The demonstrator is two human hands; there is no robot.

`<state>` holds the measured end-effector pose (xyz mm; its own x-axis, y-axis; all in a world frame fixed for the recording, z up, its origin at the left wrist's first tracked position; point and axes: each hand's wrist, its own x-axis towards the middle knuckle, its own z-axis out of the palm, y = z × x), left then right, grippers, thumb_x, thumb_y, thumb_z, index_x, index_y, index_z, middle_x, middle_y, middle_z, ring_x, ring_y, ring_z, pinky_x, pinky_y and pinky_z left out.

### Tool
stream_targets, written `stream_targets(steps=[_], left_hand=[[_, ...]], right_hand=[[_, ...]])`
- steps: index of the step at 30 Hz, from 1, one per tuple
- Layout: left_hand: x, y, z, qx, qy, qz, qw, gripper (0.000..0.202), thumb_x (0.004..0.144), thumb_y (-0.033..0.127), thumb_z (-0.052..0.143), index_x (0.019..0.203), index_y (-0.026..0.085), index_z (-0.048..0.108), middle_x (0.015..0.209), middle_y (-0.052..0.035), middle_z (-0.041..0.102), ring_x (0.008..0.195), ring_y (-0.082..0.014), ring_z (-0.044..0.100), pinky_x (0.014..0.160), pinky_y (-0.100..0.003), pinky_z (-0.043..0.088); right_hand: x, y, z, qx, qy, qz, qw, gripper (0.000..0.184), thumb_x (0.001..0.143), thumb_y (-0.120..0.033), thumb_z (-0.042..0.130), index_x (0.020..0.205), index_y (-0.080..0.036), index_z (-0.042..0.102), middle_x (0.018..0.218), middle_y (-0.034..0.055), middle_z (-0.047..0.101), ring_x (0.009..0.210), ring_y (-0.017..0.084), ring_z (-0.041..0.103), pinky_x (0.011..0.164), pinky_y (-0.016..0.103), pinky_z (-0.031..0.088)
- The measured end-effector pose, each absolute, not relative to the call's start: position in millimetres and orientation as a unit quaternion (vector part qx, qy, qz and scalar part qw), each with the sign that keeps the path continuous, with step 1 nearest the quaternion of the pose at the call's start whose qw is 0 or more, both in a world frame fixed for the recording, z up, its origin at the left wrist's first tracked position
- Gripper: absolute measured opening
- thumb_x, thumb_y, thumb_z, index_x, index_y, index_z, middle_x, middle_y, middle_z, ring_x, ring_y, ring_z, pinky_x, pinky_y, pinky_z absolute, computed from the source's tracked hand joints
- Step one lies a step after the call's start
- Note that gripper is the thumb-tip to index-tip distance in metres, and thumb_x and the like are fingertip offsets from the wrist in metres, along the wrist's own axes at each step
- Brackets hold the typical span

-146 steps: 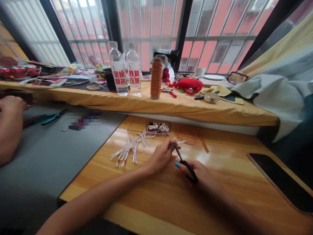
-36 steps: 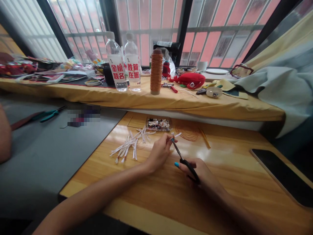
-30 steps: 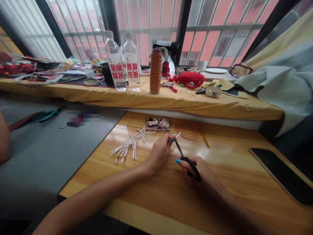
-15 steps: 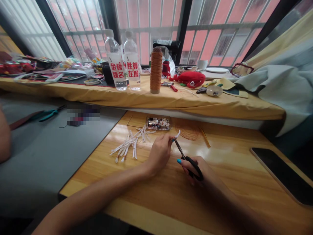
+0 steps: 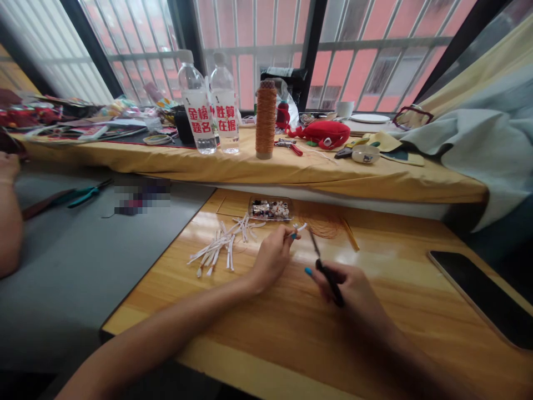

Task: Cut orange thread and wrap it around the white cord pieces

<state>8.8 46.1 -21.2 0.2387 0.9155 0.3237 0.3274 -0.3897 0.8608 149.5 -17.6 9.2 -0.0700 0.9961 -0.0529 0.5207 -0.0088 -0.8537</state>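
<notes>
My left hand (image 5: pixel 273 254) pinches a short white strip (image 5: pixel 301 227) between thumb and fingertips, its end sticking out to the right. Black-handled scissors (image 5: pixel 328 280) are in my right hand (image 5: pixel 353 289), with the blades (image 5: pixel 314 243) pointing up and away, just right of the strip and apart from it. Left of my left hand lies a loose pile of white strips (image 5: pixel 216 248), some with brownish ends. Behind my hands sits a clear tray (image 5: pixel 251 215) of small beads and charms. Thin orange-brown thread (image 5: pixel 322 226) is coiled on the wood beside it.
A phone (image 5: pixel 478 294) lies at the right. On the cloth-covered ledge (image 5: pixel 233 168) stand two water bottles (image 5: pixel 203 119) and an orange thread spool (image 5: pixel 265 122). Teal-handled pliers (image 5: pixel 85 194) rest on the grey table at left, near another person's arm (image 5: pixel 8 222).
My right hand has drawn the scissors away from the white strip, to the right. My left hand keeps its pinch almost in place. The other person's hand has come into view at left.
</notes>
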Motion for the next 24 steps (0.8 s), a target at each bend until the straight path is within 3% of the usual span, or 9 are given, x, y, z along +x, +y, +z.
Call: stream_targets(steps=[3, 7, 9, 13, 16, 20, 24], left_hand=[[9, 50, -20, 0.671, 0.426, 0.413, 0.445, 0.017, 0.083, 0.028, 0.04, 0.081, 0.015, 0.052, 0.08, -0.002, 0.063, 0.06, -0.009, 0.051, 0.057, -0.02, 0.041], [9, 54, -22, 0.638, 0.424, 0.398, 0.505, 0.02, 0.083, 0.028, 0.036, 0.08, 0.015, 0.051, 0.073, -0.0002, 0.061, 0.042, -0.005, 0.038, 0.043, -0.017, 0.034], [9, 54, -22, 0.654, 0.43, 0.394, 0.482, 0.022, 0.083, 0.028, 0.034, 0.08, 0.015, 0.051, 0.07, 0.0004, 0.06, 0.042, -0.0052, 0.038, 0.043, -0.017, 0.032], [9, 50, -21, 0.717, 0.443, 0.382, 0.38, 0.025, 0.084, 0.027, 0.033, 0.08, 0.016, 0.055, 0.059, 0.0016, 0.055, 0.052, -0.0088, 0.047, 0.052, -0.018, 0.036], [9, 42, -23, 0.776, 0.428, 0.37, 0.279, 0.028, 0.085, 0.028, 0.031, 0.081, 0.017, 0.057, 0.064, -0.0003, 0.058, 0.06, -0.0113, 0.052, 0.058, -0.02, 0.037], [7, 33, -27, 0.838, 0.411, 0.322, 0.161, 0.031, 0.087, 0.029, 0.031, 0.079, 0.017, 0.058, 0.067, -0.0033, 0.06, 0.059, -0.0129, 0.053, 0.057, -0.022, 0.035], [5, 36, -29, 0.858, 0.397, 0.3, 0.127, 0.029, 0.086, 0.03, 0.033, 0.084, 0.017, 0.059, 0.068, -0.0043, 0.062, 0.059, -0.0135, 0.054, 0.056, -0.022, 0.034]], right_hand=[[183, -3, 21, -0.658, -0.646, 0.198, 0.333, 0.03, 0.07, -0.047, 0.05, 0.06, -0.019, 0.049, 0.054, -0.0015, 0.05, 0.05, 0.011, 0.045, 0.047, 0.023, 0.032], [238, 16, 27, -0.676, -0.697, 0.109, 0.214, 0.033, 0.061, -0.044, 0.058, 0.08, -0.017, 0.059, 0.071, 0.0059, 0.059, 0.056, 0.017, 0.05, 0.049, 0.028, 0.037], [250, 18, 28, -0.662, -0.716, 0.116, 0.191, 0.04, 0.062, -0.044, 0.057, 0.09, -0.017, 0.06, 0.078, 0.008, 0.06, 0.057, 0.018, 0.052, 0.052, 0.03, 0.04], [232, 11, 27, -0.629, -0.739, 0.089, 0.222, 0.037, 0.071, -0.047, 0.049, 0.092, -0.019, 0.059, 0.089, 0.009, 0.059, 0.06, 0.017, 0.053, 0.057, 0.031, 0.042], [199, 2, 21, -0.582, -0.773, 0.093, 0.235, 0.045, 0.072, -0.046, 0.051, 0.108, -0.019, 0.051, 0.099, 0.0089, 0.058, 0.064, 0.016, 0.054, 0.059, 0.028, 0.042], [170, -8, 8, -0.564, -0.793, 0.112, 0.202, 0.026, 0.079, -0.04, 0.044, 0.093, -0.021, 0.056, 0.088, 0.006, 0.063, 0.067, 0.017, 0.056, 0.06, 0.027, 0.04], [170, -9, 5, -0.589, -0.763, 0.094, 0.248, 0.037, 0.083, -0.043, 0.03, 0.07, -0.02, 0.056, 0.067, 0.0061, 0.061, 0.06, 0.018, 0.054, 0.055, 0.027, 0.036]])
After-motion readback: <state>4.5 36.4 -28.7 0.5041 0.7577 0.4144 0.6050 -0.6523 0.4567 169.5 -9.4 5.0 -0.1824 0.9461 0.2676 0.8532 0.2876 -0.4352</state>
